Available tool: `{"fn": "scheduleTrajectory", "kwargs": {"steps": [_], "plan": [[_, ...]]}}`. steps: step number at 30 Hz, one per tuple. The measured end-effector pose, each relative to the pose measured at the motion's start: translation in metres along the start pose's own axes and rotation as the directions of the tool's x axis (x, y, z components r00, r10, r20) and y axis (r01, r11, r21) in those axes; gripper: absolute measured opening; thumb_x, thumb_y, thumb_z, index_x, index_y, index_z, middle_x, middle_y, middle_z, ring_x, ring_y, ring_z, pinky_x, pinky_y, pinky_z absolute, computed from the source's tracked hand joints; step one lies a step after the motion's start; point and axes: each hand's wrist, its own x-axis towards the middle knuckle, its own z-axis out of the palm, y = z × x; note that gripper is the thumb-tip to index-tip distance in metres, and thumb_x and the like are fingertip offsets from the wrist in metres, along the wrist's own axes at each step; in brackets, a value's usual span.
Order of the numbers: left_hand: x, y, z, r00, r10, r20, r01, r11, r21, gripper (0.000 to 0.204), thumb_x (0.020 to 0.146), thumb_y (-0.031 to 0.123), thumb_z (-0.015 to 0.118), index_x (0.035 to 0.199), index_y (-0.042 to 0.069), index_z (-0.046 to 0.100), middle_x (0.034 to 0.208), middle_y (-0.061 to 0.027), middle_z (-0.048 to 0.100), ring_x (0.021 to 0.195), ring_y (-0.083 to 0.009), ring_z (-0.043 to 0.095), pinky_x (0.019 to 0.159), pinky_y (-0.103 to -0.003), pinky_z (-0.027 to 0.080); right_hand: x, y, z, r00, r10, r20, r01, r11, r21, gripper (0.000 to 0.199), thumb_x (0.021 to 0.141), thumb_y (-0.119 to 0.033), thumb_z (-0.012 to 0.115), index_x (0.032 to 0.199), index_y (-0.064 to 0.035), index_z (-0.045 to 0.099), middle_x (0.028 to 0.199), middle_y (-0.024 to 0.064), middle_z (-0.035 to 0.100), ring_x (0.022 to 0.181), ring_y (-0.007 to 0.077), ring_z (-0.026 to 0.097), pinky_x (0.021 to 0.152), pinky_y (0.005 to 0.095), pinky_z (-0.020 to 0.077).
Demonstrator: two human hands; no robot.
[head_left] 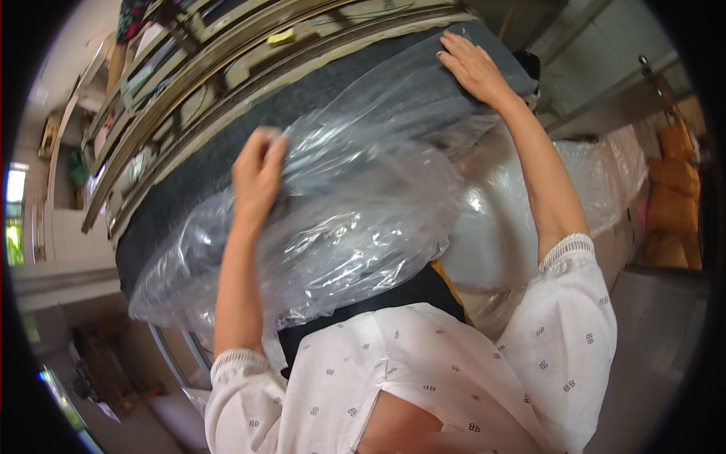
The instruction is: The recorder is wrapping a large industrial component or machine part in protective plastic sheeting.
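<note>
A large sheet of clear plastic film point(363, 219) lies crumpled and shiny over a long dark grey padded surface point(189, 163), hanging down its near side toward my body. My left hand point(259, 170) is slightly blurred and closed, its curled fingers gripping the film near the middle. Toward the far right end, my right hand point(473, 69) rests flat on the film with its fingers stretched out. The film runs between the two hands in loose folds.
Behind the padded surface run long metal rails point(219, 64), with a small yellow object point(280, 37) on them. More clear plastic point(590, 181) is heaped at the right, near a brown stack point(673, 204). A person's arm point(119, 64) shows at the far left.
</note>
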Motion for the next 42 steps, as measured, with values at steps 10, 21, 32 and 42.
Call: {"fn": "scheduleTrajectory", "kwargs": {"steps": [10, 21, 32, 42], "plan": [[-0.082, -0.056, -0.181, 0.957, -0.284, -0.066, 0.289, 0.895, 0.339, 0.016, 0.084, 0.015, 0.060, 0.079, 0.000, 0.058, 0.074, 0.0031, 0.054, 0.072, -0.0058, 0.048, 0.067, -0.019, 0.039, -0.064, -0.087, 0.025, 0.915, -0.404, 0.005, 0.403, 0.911, -0.084, 0.048, 0.089, -0.033, 0.043, 0.128, -0.0047, 0.041, 0.139, 0.0096, 0.034, 0.130, 0.0260, 0.028, 0.104, 0.0495, 0.0187], [-0.028, -0.117, -0.182, 0.938, 0.020, -0.347, 0.187, 0.813, 0.552, 0.027, 0.083, 0.030, 0.062, 0.088, 0.004, 0.065, 0.075, -0.0054, 0.063, 0.068, -0.0114, 0.056, 0.065, -0.025, 0.044, -0.180, -0.107, -0.001, 0.988, -0.155, -0.006, 0.117, 0.721, 0.683, 0.008, 0.078, -0.004, 0.059, 0.085, -0.0020, 0.058, 0.079, 0.0055, 0.057, 0.075, 0.0160, 0.054, 0.069, 0.0255, 0.0424], [-0.029, -0.116, -0.183, 0.953, 0.017, -0.303, 0.171, 0.795, 0.581, 0.027, 0.085, 0.031, 0.060, 0.093, 0.005, 0.066, 0.078, -0.0042, 0.064, 0.071, -0.0113, 0.057, 0.069, -0.024, 0.043, -0.226, -0.122, 0.036, 0.978, -0.185, 0.098, 0.103, 0.831, 0.546, 0.017, 0.077, -0.015, 0.063, 0.090, -0.0065, 0.058, 0.081, 0.0032, 0.053, 0.092, 0.0170, 0.048, 0.077, 0.0294, 0.0402], [-0.030, -0.113, -0.179, 0.945, 0.025, -0.326, 0.174, 0.807, 0.564, 0.027, 0.086, 0.029, 0.059, 0.093, 0.004, 0.065, 0.081, -0.0039, 0.063, 0.074, -0.0112, 0.056, 0.070, -0.023, 0.043, -0.199, -0.105, 0.009, 0.871, -0.058, 0.488, -0.482, 0.095, 0.871, 0.019, 0.091, -0.026, 0.050, 0.086, -0.0081, 0.054, 0.073, -0.0053, 0.048, 0.068, 0.0042, 0.045, 0.065, 0.0192, 0.0369]]}}
